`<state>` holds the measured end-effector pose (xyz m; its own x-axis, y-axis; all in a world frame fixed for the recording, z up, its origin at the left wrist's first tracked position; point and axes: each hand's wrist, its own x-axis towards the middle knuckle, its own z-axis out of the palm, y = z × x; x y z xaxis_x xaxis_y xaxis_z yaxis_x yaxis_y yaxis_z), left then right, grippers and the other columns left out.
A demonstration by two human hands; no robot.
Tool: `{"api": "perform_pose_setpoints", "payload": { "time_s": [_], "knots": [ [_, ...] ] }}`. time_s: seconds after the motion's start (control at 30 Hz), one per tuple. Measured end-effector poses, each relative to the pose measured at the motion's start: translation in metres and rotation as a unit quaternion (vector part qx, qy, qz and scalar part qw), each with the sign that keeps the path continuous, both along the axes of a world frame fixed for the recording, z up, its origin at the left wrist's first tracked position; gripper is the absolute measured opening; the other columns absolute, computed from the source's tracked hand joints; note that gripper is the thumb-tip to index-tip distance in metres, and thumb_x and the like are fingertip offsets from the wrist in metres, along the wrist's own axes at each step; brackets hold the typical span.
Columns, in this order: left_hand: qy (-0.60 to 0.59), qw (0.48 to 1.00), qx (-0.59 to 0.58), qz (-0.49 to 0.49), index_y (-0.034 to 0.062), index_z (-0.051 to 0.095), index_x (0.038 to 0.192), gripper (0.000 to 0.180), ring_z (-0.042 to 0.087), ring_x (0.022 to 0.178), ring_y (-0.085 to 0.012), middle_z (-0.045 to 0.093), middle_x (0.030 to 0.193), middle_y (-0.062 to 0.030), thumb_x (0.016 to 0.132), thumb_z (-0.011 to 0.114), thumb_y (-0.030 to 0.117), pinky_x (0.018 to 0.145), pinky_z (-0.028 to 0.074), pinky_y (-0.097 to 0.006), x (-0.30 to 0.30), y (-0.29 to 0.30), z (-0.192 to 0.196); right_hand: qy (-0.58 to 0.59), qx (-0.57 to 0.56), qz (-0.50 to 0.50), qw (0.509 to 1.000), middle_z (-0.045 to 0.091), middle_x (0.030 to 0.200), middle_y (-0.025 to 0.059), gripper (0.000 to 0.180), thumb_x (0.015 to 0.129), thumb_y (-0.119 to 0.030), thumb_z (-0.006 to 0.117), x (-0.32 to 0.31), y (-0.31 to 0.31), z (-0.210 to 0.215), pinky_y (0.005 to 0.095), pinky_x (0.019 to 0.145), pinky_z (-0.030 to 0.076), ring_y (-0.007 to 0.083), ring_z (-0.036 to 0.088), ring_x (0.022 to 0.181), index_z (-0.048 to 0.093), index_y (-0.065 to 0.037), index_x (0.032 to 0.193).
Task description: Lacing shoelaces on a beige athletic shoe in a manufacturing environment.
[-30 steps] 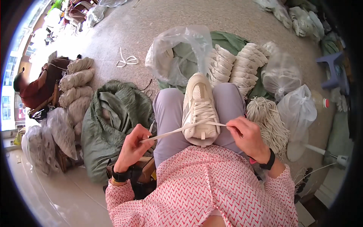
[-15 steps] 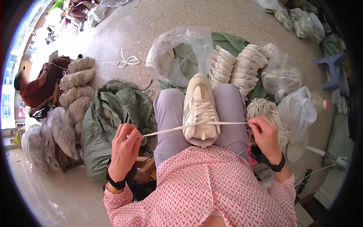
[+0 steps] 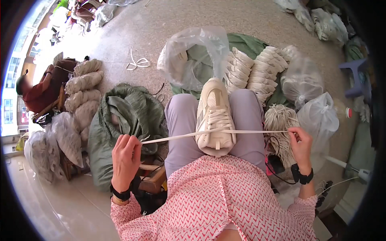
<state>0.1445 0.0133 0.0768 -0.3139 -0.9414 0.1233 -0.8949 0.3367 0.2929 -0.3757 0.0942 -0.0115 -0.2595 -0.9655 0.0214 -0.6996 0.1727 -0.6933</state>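
Note:
A cream sneaker (image 3: 216, 116) rests between my thighs, its toe away from me and its heel toward my waist. Its flat white shoelace (image 3: 181, 136) crosses over near the top of the lacing, and both ends are stretched out sideways. My left hand (image 3: 126, 154) pinches one end, left of my knee, above a green cloth sack (image 3: 130, 120). On the other side, my right hand (image 3: 300, 148) holds the other end between thumb and fingertips, beside a bundle of loose white laces (image 3: 280, 122).
Beyond my knees, rows of cream shoes (image 3: 261, 74) lie on green cloth next to an open clear plastic bag (image 3: 197, 52). Knotted plastic bags (image 3: 317, 114) stand at right, near a blue-grey stool (image 3: 355, 76). A person (image 3: 40, 88) sits at far left beside stacked shoes.
My hands have drawn farther apart, the right one moving outward most. More of the lace now stretches out on the right, and both ends remain pinched.

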Motion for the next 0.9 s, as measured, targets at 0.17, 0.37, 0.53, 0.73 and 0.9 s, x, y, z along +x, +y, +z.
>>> {"api": "perform_pose_setpoints", "payload": {
  "time_s": [0.17, 0.37, 0.53, 0.73, 0.9],
  "knots": [
    [0.002, 0.999, 0.043, 0.014, -0.001, 0.054, 0.088, 0.011, 0.055, 0.072, -0.0297, 0.053, 0.08, -0.013, 0.087, 0.063, -0.008, 0.064, 0.044, -0.038, 0.019, 0.003, -0.013, -0.011, 0.021, -0.033, 0.999, 0.064, 0.077, 0.0012, 0.008, 0.095, 0.002, 0.068, -0.027, 0.009, -0.007, 0.0254, 0.058, 0.045, 0.0071, 0.056, 0.063, 0.071, 0.0, 0.102],
    [0.028, 0.991, 0.086, 0.095, -0.0004, 0.054, 0.088, 0.01, 0.055, 0.073, -0.0315, 0.054, 0.08, -0.0135, 0.088, 0.063, -0.005, 0.067, 0.044, -0.041, 0.055, -0.002, -0.018, -0.033, 0.047, -0.07, 0.996, 0.063, 0.075, 0.0, 0.008, 0.097, 0.001, 0.066, -0.057, 0.017, -0.027, 0.0246, 0.056, 0.045, 0.0066, 0.056, 0.06, 0.071, 0.0, 0.103],
    [0.021, 0.991, 0.072, 0.11, -0.0005, 0.053, 0.089, 0.014, 0.053, 0.066, -0.0307, 0.053, 0.076, -0.0132, 0.086, 0.065, -0.008, 0.062, 0.043, -0.039, 0.09, -0.01, -0.026, -0.044, 0.047, -0.084, 0.994, 0.064, 0.076, 0.0011, 0.008, 0.098, 0.001, 0.064, -0.08, 0.019, -0.044, 0.0248, 0.057, 0.048, 0.007, 0.058, 0.061, 0.07, 0.002, 0.103],
    [0.016, 0.983, 0.094, 0.155, -0.001, 0.052, 0.089, 0.016, 0.055, 0.067, -0.0322, 0.055, 0.076, -0.0149, 0.085, 0.066, -0.007, 0.062, 0.043, -0.039, 0.119, -0.017, -0.03, -0.032, 0.043, -0.091, 0.994, 0.067, 0.082, 0.0029, 0.009, 0.099, 0.001, 0.062, -0.108, 0.018, -0.056, 0.0256, 0.06, 0.05, 0.0084, 0.062, 0.066, 0.07, 0.001, 0.104],
    [0.018, 0.991, 0.067, 0.118, -0.001, 0.052, 0.089, 0.016, 0.056, 0.068, -0.0329, 0.055, 0.077, -0.0157, 0.085, 0.066, -0.007, 0.062, 0.044, -0.039, 0.126, -0.019, -0.026, -0.038, 0.058, -0.098, 0.993, 0.068, 0.081, 0.0041, 0.01, 0.098, 0.002, 0.063, -0.122, 0.013, -0.063, 0.0264, 0.061, 0.051, 0.0099, 0.063, 0.066, 0.07, 0.002, 0.104]
  ]
}}
